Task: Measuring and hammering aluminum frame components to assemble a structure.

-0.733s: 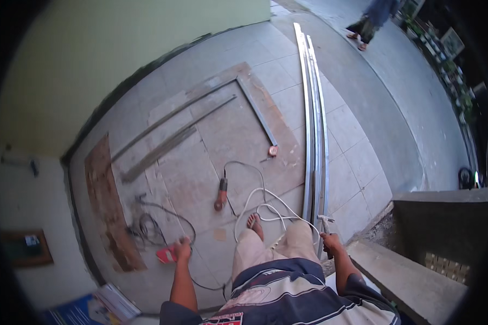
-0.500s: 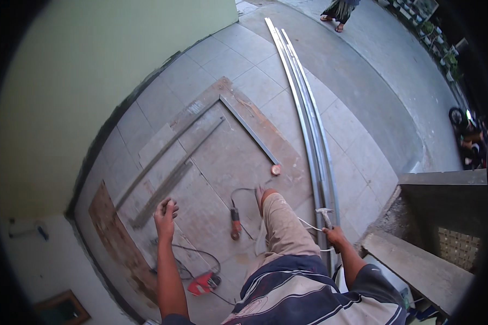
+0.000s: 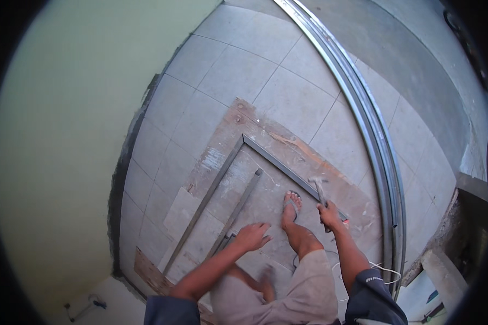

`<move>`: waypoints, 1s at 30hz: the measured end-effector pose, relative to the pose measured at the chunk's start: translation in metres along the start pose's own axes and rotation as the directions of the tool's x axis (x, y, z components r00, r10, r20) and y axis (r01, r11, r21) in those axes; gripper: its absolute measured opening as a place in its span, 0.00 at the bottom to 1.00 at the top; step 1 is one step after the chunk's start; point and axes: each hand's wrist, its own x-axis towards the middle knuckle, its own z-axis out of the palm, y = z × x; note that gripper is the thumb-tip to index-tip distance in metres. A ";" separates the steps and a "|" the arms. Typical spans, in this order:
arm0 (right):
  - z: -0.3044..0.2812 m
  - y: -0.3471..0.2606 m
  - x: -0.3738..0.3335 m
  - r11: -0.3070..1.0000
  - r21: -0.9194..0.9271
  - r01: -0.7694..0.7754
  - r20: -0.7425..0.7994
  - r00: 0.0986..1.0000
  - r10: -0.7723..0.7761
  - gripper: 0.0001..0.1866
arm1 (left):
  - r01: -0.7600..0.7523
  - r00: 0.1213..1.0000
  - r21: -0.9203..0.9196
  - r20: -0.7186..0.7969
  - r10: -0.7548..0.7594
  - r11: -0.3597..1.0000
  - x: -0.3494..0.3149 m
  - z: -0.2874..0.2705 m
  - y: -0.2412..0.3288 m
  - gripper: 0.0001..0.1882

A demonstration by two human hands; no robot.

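Note:
My right hand [image 3: 328, 215] is closed round the handle of a hammer [image 3: 320, 190], its head pointing away from me above a grey metal bar [image 3: 282, 167]. That bar meets a second metal bar [image 3: 209, 200] at a corner, both lying on a worn wooden board [image 3: 238, 115]. My left hand [image 3: 253, 236] hovers with fingers loosely apart and holds nothing. Nearest to it, inside the corner, lies a shorter loose metal bar [image 3: 237, 205]. A small red and white object [image 3: 345, 221] shows in part beside my right hand.
Long shiny metal profiles [image 3: 358, 103] run along the right over the floor tiles [image 3: 303, 81]. A white cord [image 3: 385, 268] loops near my right arm. My sandalled foot [image 3: 291, 203] stands on the board inside the corner. A pale green wall [image 3: 65, 135] rises at left.
I have stepped forward onto the board. My right hand has carried the hammer from beside the long profiles to over the bar. My left hand has moved right, and its fingers have loosened.

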 end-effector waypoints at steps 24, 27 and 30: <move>0.184 -0.187 0.296 0.830 -0.356 0.429 -0.041 0.880 -0.472 0.29 | -0.803 0.526 0.334 0.005 0.851 0.494 0.423 0.058 -0.268 0.21; 0.206 -0.192 0.285 0.856 -0.344 0.387 -0.027 0.907 -0.421 0.30 | -0.764 0.626 0.242 0.052 0.778 0.598 0.422 0.066 -0.281 0.24; 0.218 -0.198 0.271 0.862 -0.410 0.297 0.010 0.947 -0.322 0.29 | -0.764 0.642 -0.047 0.034 0.766 0.643 0.415 0.069 -0.293 0.26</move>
